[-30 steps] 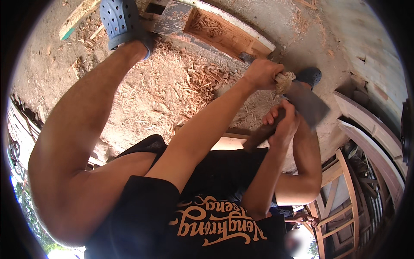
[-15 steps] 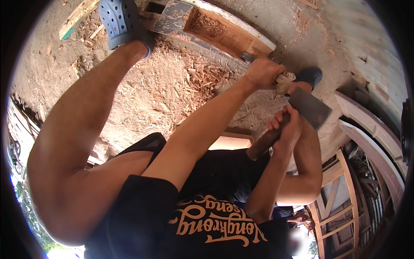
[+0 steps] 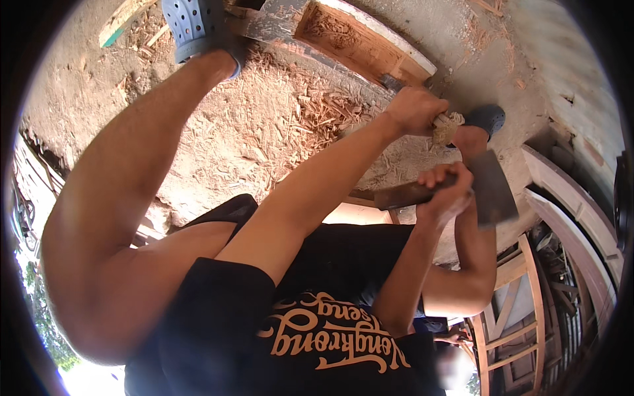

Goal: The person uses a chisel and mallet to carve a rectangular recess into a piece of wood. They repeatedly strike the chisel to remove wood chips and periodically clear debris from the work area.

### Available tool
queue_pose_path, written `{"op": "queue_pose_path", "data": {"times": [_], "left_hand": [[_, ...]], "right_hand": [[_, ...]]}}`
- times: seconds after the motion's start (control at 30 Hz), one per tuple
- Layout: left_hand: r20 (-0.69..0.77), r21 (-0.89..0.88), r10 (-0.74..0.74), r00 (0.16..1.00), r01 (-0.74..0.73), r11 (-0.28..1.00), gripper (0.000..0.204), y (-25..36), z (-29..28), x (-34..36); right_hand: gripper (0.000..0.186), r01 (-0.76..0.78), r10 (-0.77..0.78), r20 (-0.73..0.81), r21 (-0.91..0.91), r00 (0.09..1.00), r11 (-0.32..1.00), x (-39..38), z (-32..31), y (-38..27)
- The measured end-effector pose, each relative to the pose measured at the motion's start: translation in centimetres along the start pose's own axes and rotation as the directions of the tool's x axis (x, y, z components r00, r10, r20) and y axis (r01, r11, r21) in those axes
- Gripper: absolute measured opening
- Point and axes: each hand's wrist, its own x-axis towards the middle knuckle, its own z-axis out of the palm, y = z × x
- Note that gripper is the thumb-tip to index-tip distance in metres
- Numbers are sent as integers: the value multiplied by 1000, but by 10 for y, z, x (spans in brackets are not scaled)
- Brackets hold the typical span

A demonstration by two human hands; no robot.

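My left hand (image 3: pixel 415 109) is closed around a chisel (image 3: pixel 444 127) whose wooden end is frayed. Its blade points at a carved wooden frame (image 3: pixel 360 41) lying on the ground. My right hand (image 3: pixel 446 188) grips the dark handle of a hatchet (image 3: pixel 492 188), just behind its flat metal head. The hatchet head hangs a short way from the chisel's frayed end, not touching it. I am bent far over, so my own black shirt and thigh fill the lower part of the view.
Wood chips (image 3: pixel 297 122) and sawdust cover the dirt ground under my arms. A blue clog (image 3: pixel 191 26) is on my foot at the top left, a dark clog (image 3: pixel 485 119) near the chisel. Wooden frames (image 3: pixel 568 198) and a chair-like rack (image 3: pixel 512 317) stand at right.
My right hand and the hatchet have drawn back from the chisel's end, moving down and to the right. My left hand stays put on the chisel.
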Motion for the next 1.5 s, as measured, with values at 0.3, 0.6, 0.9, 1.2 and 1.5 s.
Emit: {"op": "queue_pose_path", "data": {"times": [0.3,0.6,0.9,1.2,1.5], "left_hand": [[-16,-27,-12,1000,12,1000,24,3,-5,-3],[23,25,24,999,-24,999,25,-1,-3,1],[49,16,17,999,-17,1000,26,0,-5,-2],[-461,-162,-208,863,149,975,15,-38,-49,37],[95,645,-30,995,-39,763,18,-33,-108,67]], "right_hand": [[17,-113,145,144,-209,979,971,-2,-16,-21],[17,-56,56,84,-11,995,998,-7,-13,-16],[16,-91,100,120,-81,988,993,-19,-16,-29],[17,-175,181,178,-48,967,983,-34,-16,35],[16,-341,346,154,-57,926,938,-51,-25,69]]}}
